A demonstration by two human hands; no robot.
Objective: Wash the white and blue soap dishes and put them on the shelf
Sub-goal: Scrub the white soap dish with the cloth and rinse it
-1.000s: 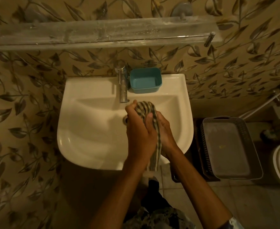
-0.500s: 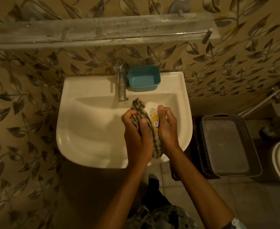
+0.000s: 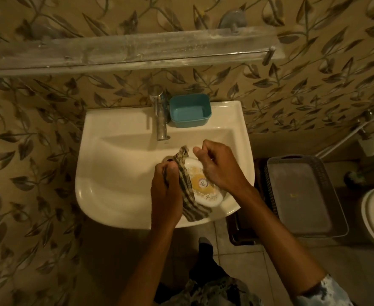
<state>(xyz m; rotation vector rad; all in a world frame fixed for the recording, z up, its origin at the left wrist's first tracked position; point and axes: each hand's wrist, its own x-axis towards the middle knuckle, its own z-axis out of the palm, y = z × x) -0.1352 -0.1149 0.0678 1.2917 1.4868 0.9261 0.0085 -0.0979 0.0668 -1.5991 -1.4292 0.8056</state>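
Head view, the only one.

The tap (image 3: 160,120) is the landmark, at the back rim of the sink (image 3: 115,173). The blue soap dish (image 3: 189,110) sits just right of the tap on the sink ledge, upright, open side up, nothing visible in it, untouched. The white soap dish (image 3: 206,188) is below and to the right of the tap, over the basin, between both hands. It is an oval with a yellow printed label facing the camera. The shelf (image 3: 137,51) is on the wall above the tap, long and cloudy, and neither dish is on it.

The left hand (image 3: 166,195) is below the tap, fingers curled round a striped cloth (image 3: 187,191) pressed along the white dish's left edge. The tail of the cloth hangs past the sink's front rim. The right hand (image 3: 219,166) is right of the tap, over the dish's right side, with its fingers curled. I cannot tell whether it grips the dish or only hovers, because the contact is hidden under the hand. No water is seen running from the tap.

Judgement: the white dish is being wiped, the blue one is not yet done, and shelving is still to come.

Handling: both dishes look like light, stiff plastic, probably slick when wet. Pinch the white one across its short sides at the rim. Take the blue one by its long walls, thumb inside. Not fragile, but a dropped dish would clatter in the basin.

A grey basket (image 3: 301,195) stands on the floor well right of the tap.
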